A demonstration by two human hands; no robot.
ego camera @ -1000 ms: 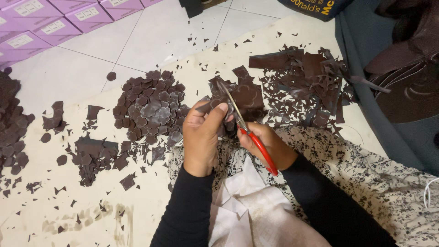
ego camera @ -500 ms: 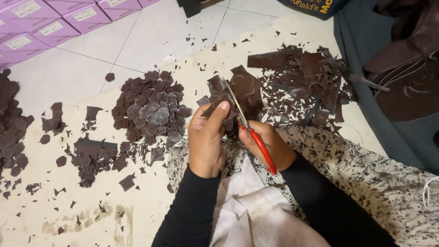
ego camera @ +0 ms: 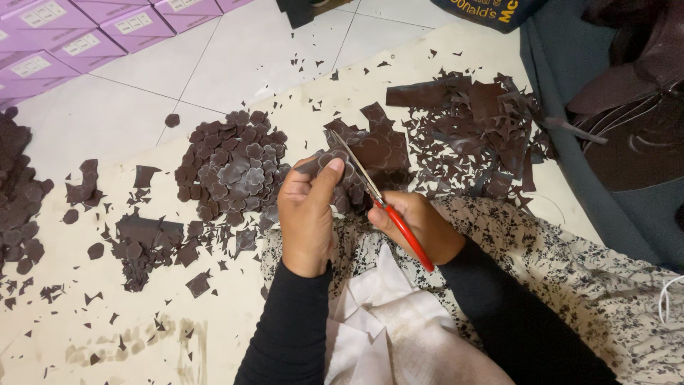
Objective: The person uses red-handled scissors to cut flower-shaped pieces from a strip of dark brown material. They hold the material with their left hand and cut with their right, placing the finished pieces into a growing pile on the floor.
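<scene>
My left hand (ego camera: 308, 214) pinches a dark brown fabric piece (ego camera: 329, 161) with scalloped edges between thumb and fingers. My right hand (ego camera: 420, 227) grips red-handled scissors (ego camera: 381, 203), their blades pointing up-left into that piece. Just left of my hands lies a pile of cut brown flower shapes (ego camera: 234, 167). Beyond the scissors rests a larger brown fabric sheet (ego camera: 381, 146). Both arms wear black sleeves.
A heap of brown offcuts (ego camera: 477, 128) lies at the right. More brown pieces (ego camera: 146, 239) and scraps dot the cream floor covering. Another brown pile (ego camera: 18, 199) sits at the left edge. Purple boxes (ego camera: 78, 32) stand top left. Patterned cloth (ego camera: 570, 278) covers my lap.
My left hand has shifted slightly and turned the fabric piece. The scissors stay at nearly the same spot, blades working along the piece's edge.
</scene>
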